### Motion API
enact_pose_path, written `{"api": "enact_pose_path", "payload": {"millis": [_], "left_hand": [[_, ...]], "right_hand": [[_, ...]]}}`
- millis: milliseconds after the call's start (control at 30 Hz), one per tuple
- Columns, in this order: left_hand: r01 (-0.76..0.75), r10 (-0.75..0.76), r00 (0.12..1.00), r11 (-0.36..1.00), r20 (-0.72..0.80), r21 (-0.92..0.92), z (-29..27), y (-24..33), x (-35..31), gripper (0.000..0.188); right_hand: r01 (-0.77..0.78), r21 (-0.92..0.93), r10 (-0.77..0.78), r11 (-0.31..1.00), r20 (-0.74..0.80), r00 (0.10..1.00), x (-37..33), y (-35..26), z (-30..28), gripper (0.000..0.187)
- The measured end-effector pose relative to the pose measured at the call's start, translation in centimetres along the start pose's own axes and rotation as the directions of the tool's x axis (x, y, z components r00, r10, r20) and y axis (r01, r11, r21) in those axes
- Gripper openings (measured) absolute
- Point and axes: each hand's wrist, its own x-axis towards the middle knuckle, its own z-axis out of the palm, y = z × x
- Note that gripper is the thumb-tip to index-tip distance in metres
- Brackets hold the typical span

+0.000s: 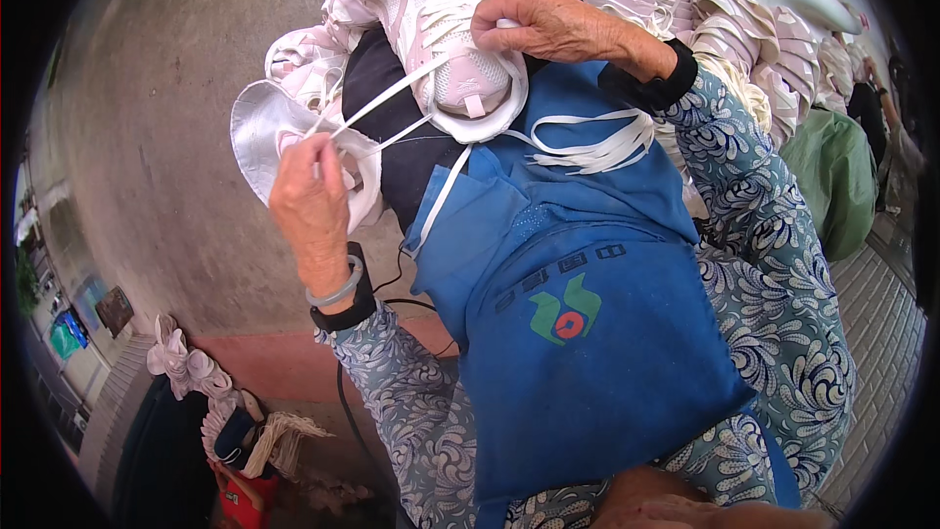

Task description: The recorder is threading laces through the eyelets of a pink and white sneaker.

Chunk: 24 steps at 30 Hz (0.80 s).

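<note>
A pale pink and white shoe upper (421,15), partly laced, lies across my lap on dark cloth. My left hand (311,186) is closed on a white shoelace (392,90), pulled taut from the upper toward the left. Over the upper's right side, my right hand (543,24) is closed in a pinch, with a bit of white lace showing between its fingers. A looped bundle of white laces (607,144) rests on my blue apron (597,382), right of the upper's toe. One loose lace end hangs down over the apron's left edge.
More pale uppers (304,69) lie beyond my left hand. Stacked uppers (744,24) stand at the far right, near a green bag (832,176). At the lower left are further uppers (191,367) and a bunch of cream laces (284,436). A black cable (343,397) runs beside my left arm.
</note>
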Motion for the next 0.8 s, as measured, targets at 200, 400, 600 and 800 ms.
{"api": "enact_pose_path", "payload": {"millis": [200,400,600,800], "left_hand": [[0.118,-0.096,0.957,0.991,-0.275,0.065,-0.8,-0.3,0.2,0.007],[0.178,-0.111,0.882,0.978,-0.458,0.107,-1.9,-1.2,-0.7,0.009],[0.326,-0.266,0.822,0.945,-0.504,0.034,-2.5,-3.8,-2.5,0.015],[0.323,-0.518,0.833,0.74,-0.194,-0.59,-0.8,0.2,-0.9,0.027]], "right_hand": [[0.118,-0.083,-0.127,0.99,-0.108,0.986,0.1,0.2,1.6,0.021],[0.191,-0.331,-0.286,0.924,-0.27,0.919,0.5,-1.1,3.1,0.015],[0.074,-0.25,-0.173,0.965,-0.399,0.901,0.0,-0.6,3.2,0.012],[0.013,-0.235,-0.115,0.972,-0.428,0.896,-1.9,1.3,2.0,0.027]]}}
